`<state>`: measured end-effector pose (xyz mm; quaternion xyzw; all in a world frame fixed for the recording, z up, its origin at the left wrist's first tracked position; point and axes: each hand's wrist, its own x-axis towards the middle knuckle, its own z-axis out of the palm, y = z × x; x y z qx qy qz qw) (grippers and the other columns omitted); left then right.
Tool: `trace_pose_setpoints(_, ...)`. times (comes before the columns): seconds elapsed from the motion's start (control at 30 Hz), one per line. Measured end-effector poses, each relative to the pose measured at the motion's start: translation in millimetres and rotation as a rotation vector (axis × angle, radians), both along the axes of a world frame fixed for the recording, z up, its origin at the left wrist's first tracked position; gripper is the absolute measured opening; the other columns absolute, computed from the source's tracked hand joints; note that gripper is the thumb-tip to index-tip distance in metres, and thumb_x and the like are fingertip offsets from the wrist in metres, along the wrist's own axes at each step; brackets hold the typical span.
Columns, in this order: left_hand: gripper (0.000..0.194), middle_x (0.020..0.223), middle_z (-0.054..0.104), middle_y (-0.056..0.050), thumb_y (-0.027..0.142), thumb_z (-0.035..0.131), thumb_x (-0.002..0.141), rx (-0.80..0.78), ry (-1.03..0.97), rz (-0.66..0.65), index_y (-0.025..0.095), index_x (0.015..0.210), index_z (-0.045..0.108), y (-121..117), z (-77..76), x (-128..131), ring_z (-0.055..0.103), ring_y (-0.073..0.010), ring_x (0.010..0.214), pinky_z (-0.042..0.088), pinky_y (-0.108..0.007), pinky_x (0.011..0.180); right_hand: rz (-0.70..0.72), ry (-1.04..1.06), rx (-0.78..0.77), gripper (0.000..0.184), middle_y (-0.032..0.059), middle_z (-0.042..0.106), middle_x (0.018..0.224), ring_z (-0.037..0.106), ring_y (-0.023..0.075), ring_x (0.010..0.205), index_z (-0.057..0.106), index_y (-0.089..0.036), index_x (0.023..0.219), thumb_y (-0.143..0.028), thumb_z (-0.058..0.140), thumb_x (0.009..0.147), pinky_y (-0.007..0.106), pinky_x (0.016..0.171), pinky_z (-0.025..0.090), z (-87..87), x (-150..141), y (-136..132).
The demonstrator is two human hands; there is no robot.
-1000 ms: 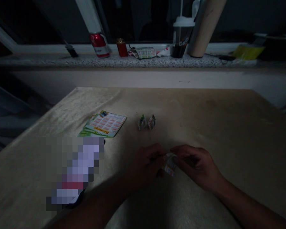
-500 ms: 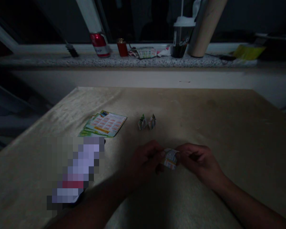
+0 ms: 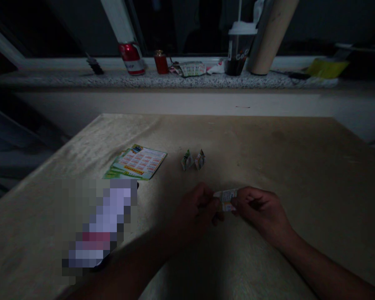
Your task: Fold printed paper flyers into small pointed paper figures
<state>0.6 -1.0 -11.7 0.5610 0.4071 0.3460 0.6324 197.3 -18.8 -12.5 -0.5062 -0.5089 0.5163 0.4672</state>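
Between both hands, above the table, is a small folded piece of printed paper (image 3: 227, 201), pale with an orange band. My left hand (image 3: 201, 206) pinches its left edge between thumb and fingers. On the opposite edge, my right hand (image 3: 258, 208) grips it the same way; the fingertips cover part of the paper. Beyond the hands, two small folded paper shapes stand side by side, a left one (image 3: 186, 160) and a right one (image 3: 200, 160). Farther left lies a fanned stack of printed calendar cards (image 3: 143, 161), green beneath and white with red print on top.
A phone-like object (image 3: 108, 221), blurred by pixels, lies left of my left forearm. Past the table (image 3: 284, 146), a stone windowsill (image 3: 112, 81) bears a red can (image 3: 131, 58), an orange-red jar (image 3: 161, 62), crumpled wrappers (image 3: 192, 69), a lidded cup with a straw (image 3: 236, 50) and a tall tube (image 3: 273, 37).
The paper has turned from hanging tilted downward to lying more level between my fingers. Both hands have shifted slightly, keeping their hold. The folded shapes and cards stay in place.
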Motion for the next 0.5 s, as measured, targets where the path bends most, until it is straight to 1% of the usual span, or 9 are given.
trace_pose_setpoints(0.07,0.016,0.072,0.069,-0.001,0.030,0.060,0.093,-0.028,-0.019,-0.008,0.018,0.088,0.051,-0.4,1.6,0.9,0.063,-0.0122,0.061,0.049,-0.024,0.059,-0.006,0.020,0.034,0.018,0.0002,0.066,0.061,0.059,0.0122,0.054,0.071,-0.018,0.073,-0.032,0.077,0.082,0.024,0.051,0.047,0.4,-1.5,-1.1)
trace_pose_setpoints(0.2,0.018,0.071,0.066,0.000,0.032,0.059,0.094,0.013,-0.039,0.039,0.019,0.087,0.049,-2.4,0.8,3.4,0.060,-0.0116,0.062,0.048,-0.023,0.059,0.119,0.136,0.042,0.012,0.0025,0.074,0.073,0.069,0.0155,0.065,0.073,-0.020,0.082,-0.030,0.077,0.084,0.027,0.063,0.057,2.1,-7.0,-2.7)
trace_pose_setpoints(0.27,0.018,0.072,0.064,0.000,0.032,0.058,0.094,0.040,-0.020,0.048,0.019,0.087,0.049,-3.4,-0.6,4.3,0.059,-0.0114,0.062,0.048,-0.023,0.059,0.138,0.159,0.031,0.010,0.0032,0.076,0.075,0.072,0.0163,0.068,0.073,-0.020,0.085,-0.028,0.077,0.084,0.028,0.068,0.059,2.3,-9.2,-2.6)
trace_pose_setpoints(0.4,0.015,0.076,0.066,-0.001,0.030,0.061,0.092,0.124,0.085,0.023,0.018,0.092,0.052,-3.6,-0.4,4.3,0.061,-0.0128,0.067,0.047,-0.024,0.061,0.089,0.120,0.036,0.008,0.0030,0.076,0.072,0.072,0.0154,0.064,0.074,-0.019,0.082,-0.025,0.079,0.082,0.025,0.063,0.058,1.9,-8.9,-1.2)
trace_pose_setpoints(0.5,0.013,0.076,0.067,-0.001,0.029,0.061,0.091,0.207,0.148,-0.006,0.018,0.093,0.054,-2.9,3.6,3.6,0.063,-0.0143,0.069,0.047,-0.026,0.064,0.089,0.109,-0.003,0.010,0.0030,0.076,0.069,0.072,0.0151,0.063,0.073,-0.018,0.078,-0.025,0.079,0.081,0.024,0.060,0.056,2.6,-6.6,-0.7)
